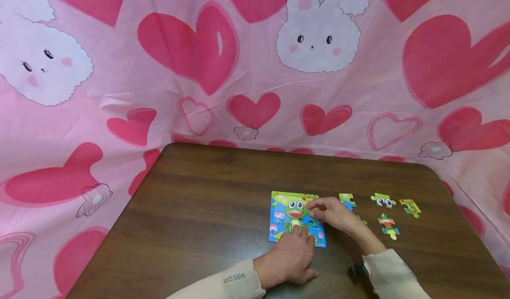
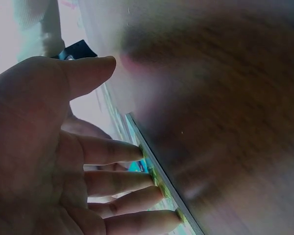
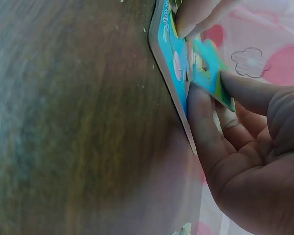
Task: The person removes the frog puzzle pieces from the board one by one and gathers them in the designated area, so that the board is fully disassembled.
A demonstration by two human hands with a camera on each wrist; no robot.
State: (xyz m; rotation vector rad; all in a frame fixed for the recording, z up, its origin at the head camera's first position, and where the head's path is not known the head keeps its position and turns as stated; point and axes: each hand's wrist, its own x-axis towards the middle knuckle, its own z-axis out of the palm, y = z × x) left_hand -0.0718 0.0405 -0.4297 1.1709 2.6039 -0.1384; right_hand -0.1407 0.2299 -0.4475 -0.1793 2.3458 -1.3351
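A frog jigsaw puzzle in a flat square board lies on the brown table. My left hand reaches over its near edge. In the left wrist view, the extended fingertips rest on the board's surface. Over the board's right side is my right hand. Its thumb and fingers pinch a green and blue puzzle piece, tilted against the board in the right wrist view. From the head view this piece is mostly hidden by the fingers. A gap in the frog picture shows beside the right hand.
Loose puzzle pieces lie right of the board: one with eyes, one with a red mouth, a corner-like one and a blue-green one. Another is partly behind the right hand. A pink heart-patterned cloth hangs behind the table.
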